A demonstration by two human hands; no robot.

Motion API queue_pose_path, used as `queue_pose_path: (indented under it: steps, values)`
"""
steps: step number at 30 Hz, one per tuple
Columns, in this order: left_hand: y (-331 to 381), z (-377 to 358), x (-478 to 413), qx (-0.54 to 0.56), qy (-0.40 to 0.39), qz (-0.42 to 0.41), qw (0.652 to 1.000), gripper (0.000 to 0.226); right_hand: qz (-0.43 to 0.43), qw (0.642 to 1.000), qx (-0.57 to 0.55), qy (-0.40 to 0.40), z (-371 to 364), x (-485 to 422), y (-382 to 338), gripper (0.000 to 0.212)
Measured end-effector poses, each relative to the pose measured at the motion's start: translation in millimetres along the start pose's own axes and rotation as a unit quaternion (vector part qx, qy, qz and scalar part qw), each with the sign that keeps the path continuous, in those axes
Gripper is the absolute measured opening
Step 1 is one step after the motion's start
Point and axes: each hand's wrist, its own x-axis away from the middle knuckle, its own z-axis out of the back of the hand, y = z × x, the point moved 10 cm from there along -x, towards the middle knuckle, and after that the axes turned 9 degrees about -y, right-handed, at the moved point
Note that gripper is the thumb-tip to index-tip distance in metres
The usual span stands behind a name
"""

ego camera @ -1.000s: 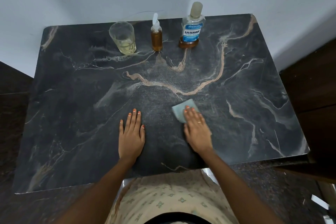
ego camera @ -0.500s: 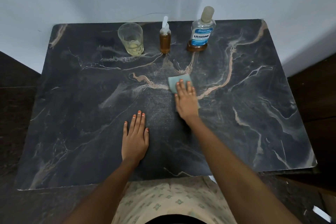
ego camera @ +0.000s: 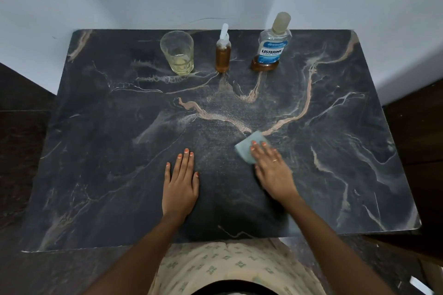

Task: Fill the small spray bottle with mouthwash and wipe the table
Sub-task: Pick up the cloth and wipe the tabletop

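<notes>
A dark marble table [ego camera: 96, 151] fills the view. At its far edge stands a small spray bottle [ego camera: 223, 51] holding amber liquid, capped with a white nozzle. To its right is a Listerine mouthwash bottle [ego camera: 272, 45], nearly drained, with amber liquid at the bottom. My right hand [ego camera: 273, 170] presses flat on a pale blue cloth [ego camera: 247, 148] near the table's middle. My left hand [ego camera: 180, 184] lies flat on the table, fingers apart, holding nothing.
A clear glass [ego camera: 178, 54] with a little yellowish liquid stands left of the spray bottle. A pale wall rises behind the table. Dark wooden furniture [ego camera: 417, 151] flanks the right edge. My patterned clothing [ego camera: 230, 268] shows below the near edge.
My right hand slid the cloth from the near middle up towards the bottles, then back towards me and slightly right. My left hand stayed flat in place.
</notes>
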Motion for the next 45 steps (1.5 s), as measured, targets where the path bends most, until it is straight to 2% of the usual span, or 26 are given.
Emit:
queue_pose_path:
  steps: [4, 8, 11, 17, 22, 25, 29, 32, 36, 40, 45]
  values:
    - [1, 2, 0, 0.012, 0.005, -0.001, 1.0, 0.054, -0.156, 0.987, -0.039, 0.031, 29, -20, 75, 0.046]
    - [1, 3, 0, 0.013, 0.006, -0.002, 1.0, 0.053, -0.226, 0.973, -0.031, 0.038, 35, -68, 71, 0.046]
    - [1, 3, 1, 0.008, 0.003, 0.001, 1.0, 0.054, -0.185, 0.983, 0.005, 0.013, 27, -109, 21, 0.047]
    - [3, 7, 1, -0.008, -0.001, 0.004, 1.0, 0.054, 0.004, 0.999, 0.002, -0.044, -5, -145, -104, 0.049]
    - [2, 5, 0, -0.012, -0.003, 0.004, 1.0, 0.055, 0.09, 0.994, 0.04, -0.054, -13, -130, -106, 0.049]
    - [1, 3, 0, 0.003, -0.005, 0.001, 1.0, 0.056, 0.041, 0.999, 0.016, -0.033, -1, -115, -57, 0.049]
    - [1, 1, -1, 0.009, -0.005, -0.001, 1.0, 0.056, -0.076, 0.997, -0.024, 0.017, 25, -82, 30, 0.048]
    - [1, 1, 0, 0.007, -0.005, 0.0, 1.0, 0.056, -0.176, 0.982, -0.047, 0.058, 43, -43, 94, 0.047]
    - [0, 0, 0, 0.005, -0.005, 0.002, 1.0, 0.057, -0.255, 0.963, -0.056, 0.067, 42, -14, 122, 0.047]
    - [2, 2, 0, 0.016, 0.0, 0.0, 1.0, 0.058, -0.26, 0.961, -0.057, 0.071, 31, -16, 91, 0.047]
    - [3, 3, 1, 0.023, 0.003, -0.004, 1.0, 0.059, -0.138, 0.987, -0.072, 0.049, 1, -22, 7, 0.047]
